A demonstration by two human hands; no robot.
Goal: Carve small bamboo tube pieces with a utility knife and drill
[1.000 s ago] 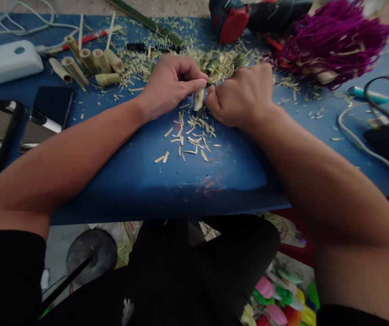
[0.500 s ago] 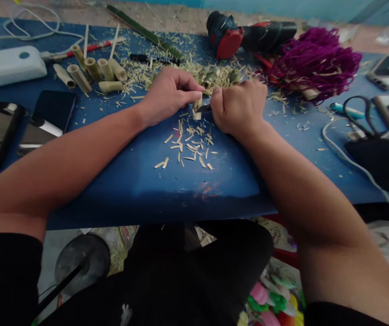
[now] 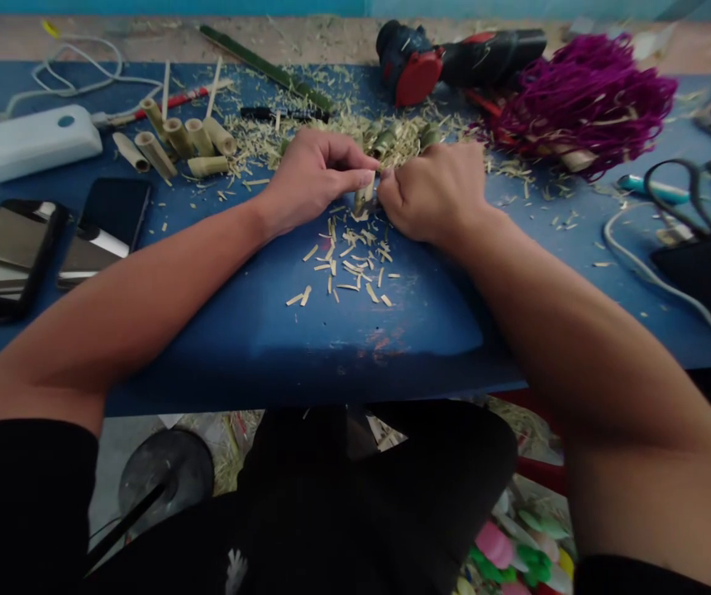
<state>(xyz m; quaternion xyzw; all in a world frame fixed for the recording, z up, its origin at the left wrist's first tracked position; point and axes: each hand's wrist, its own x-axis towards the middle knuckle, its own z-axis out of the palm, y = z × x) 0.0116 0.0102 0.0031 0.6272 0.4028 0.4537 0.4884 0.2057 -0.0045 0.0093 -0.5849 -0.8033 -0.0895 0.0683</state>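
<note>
My left hand point(image 3: 315, 173) pinches the top of a short bamboo piece point(image 3: 364, 198) between thumb and fingers. The piece stands upright on the blue table, its lower end cut away in places. Close on its right, my right hand point(image 3: 433, 190) is closed in a fist around a knife; the handle is inside the fist and the blade barely shows now. Thin bamboo shavings point(image 3: 349, 264) lie scattered on the table in front of both hands. Beyond the fingers, more cut bamboo pieces point(image 3: 385, 142) rest among a heap of shavings.
Several bamboo tubes point(image 3: 177, 136) stand at the back left, near a white power strip point(image 3: 33, 142) and two phones point(image 3: 11, 256). A power tool point(image 3: 421, 70) and purple string point(image 3: 591, 107) lie at the back right. A cabled black box point(image 3: 708, 273) sits on the right.
The right fist has turned and moved slightly against the bamboo piece, so the knife blade seen earlier is now mostly hidden. The left hand keeps its pinch. The whole view has shifted a little.
</note>
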